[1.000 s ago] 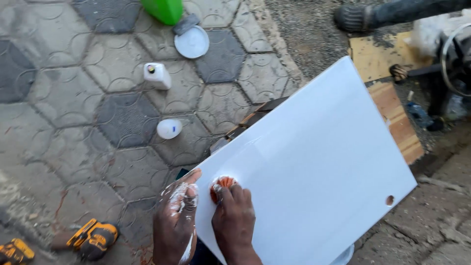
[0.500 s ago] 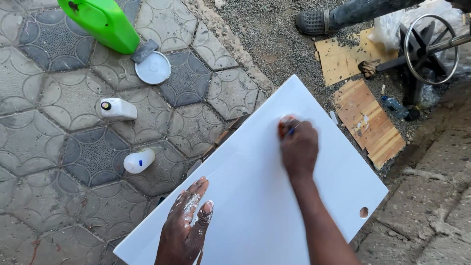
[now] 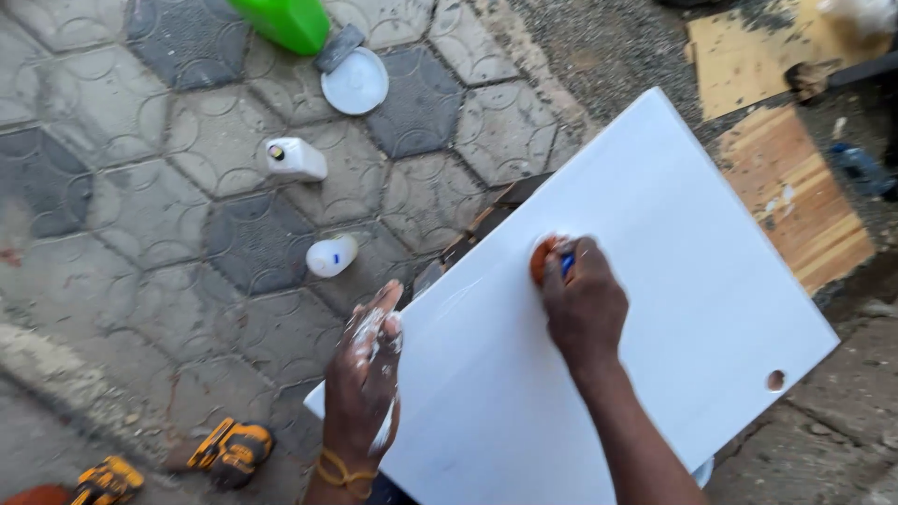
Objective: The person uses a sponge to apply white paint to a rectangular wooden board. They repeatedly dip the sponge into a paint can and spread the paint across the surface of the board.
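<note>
- Panel: a white board lies tilted across the view over paving, its upper corner near the top right and its lower right corner bearing a small round hole.
- The right hand rests near the board's middle, fingers closed around an orange pad pressed to the surface; bare white board spreads wide on every side of it.
- The left hand, smeared with white, lies flat on the board's left edge, fingers together and stretched out, gripping nothing.
- Left of that edge, open hexagonal paving holds two small white bottles lying well apart from the board.
- Farther up lie a white round lid and a green container.
- A yellow-and-black power tool lies near the lower left, beside the left wrist.
- Wooden boards lie just beyond the panel's right edge.
</note>
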